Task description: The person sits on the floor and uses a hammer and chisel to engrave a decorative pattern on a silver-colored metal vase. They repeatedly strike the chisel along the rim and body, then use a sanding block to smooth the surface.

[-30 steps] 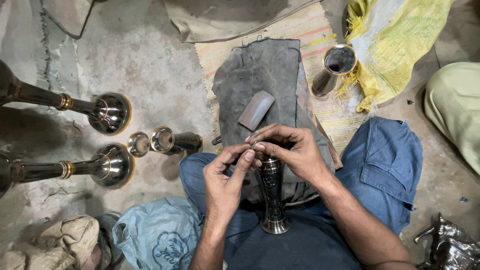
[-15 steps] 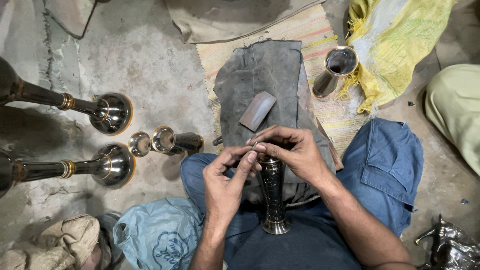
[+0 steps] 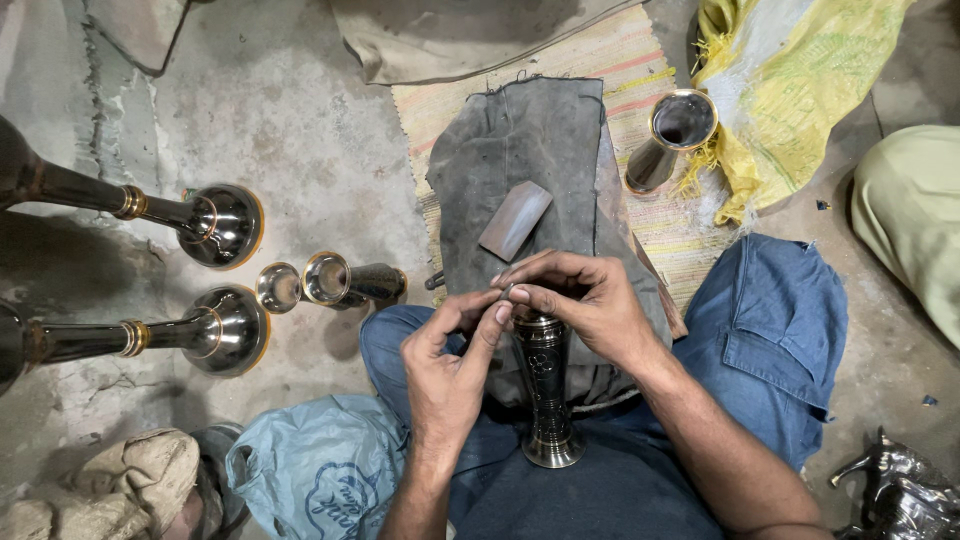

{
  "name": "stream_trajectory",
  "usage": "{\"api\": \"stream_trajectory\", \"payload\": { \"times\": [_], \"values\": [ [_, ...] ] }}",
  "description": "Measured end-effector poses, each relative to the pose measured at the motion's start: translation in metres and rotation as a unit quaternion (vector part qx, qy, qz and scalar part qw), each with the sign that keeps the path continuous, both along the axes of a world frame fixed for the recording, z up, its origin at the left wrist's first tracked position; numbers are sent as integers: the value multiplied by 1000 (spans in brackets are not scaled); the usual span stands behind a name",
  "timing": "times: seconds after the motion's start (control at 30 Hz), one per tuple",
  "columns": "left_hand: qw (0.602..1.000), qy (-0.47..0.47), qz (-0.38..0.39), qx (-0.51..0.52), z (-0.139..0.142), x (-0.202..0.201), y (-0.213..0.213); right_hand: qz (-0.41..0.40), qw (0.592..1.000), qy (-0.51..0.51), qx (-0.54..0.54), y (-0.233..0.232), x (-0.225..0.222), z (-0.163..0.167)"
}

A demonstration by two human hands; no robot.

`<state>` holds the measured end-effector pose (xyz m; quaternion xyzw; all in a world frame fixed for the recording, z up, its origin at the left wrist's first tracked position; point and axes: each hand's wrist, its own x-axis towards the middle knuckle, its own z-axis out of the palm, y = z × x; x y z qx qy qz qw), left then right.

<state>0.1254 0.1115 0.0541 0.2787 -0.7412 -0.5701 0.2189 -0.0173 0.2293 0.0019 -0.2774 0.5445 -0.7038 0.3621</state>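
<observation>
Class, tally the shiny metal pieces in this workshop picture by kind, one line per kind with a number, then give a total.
Tall trumpet-shaped metal pieces lying on the floor: 2
Small metal cups on the floor: 2
Flared metal vases: 2, one engraved vase under both hands, one plain vase on the mat
Metal animal figure: 1
Total: 7

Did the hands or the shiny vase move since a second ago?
Hardly at all. The left hand and right hand stay pinched together over the top of the dark metal vase on the lap, with at most a tiny shift of the fingertips. Nothing was picked up or let go. The flat grey block on the grey cloth and the brass pieces on the floor lie as before.
</observation>
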Motion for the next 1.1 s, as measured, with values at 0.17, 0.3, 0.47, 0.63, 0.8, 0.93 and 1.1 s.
{"api": "stream_trajectory", "payload": {
  "times": [0.17,0.3,0.47,0.63,0.8,0.93,1.1],
  "values": [
    [997,17,0,-76,2,0,-1,-2,1000,10,-5,-1,0,1],
    [993,19,-3,-119,5,0,-1,-4,1000,23,-8,-1,0,1],
    [984,21,-5,-174,5,1,-1,-5,1000,11,-5,-2,0,1],
    [978,14,-5,-207,4,1,-2,-8,1000,16,-6,-1,1,0],
    [975,20,-13,-223,4,0,-3,1,999,18,-51,0,2,-3],
    [965,26,-23,-259,5,-1,-4,-19,1000,-20,-9,0,2,-4],
    [978,41,-12,-204,5,-4,-8,-16,1000,9,-4,2,0,0]
  ]
}}
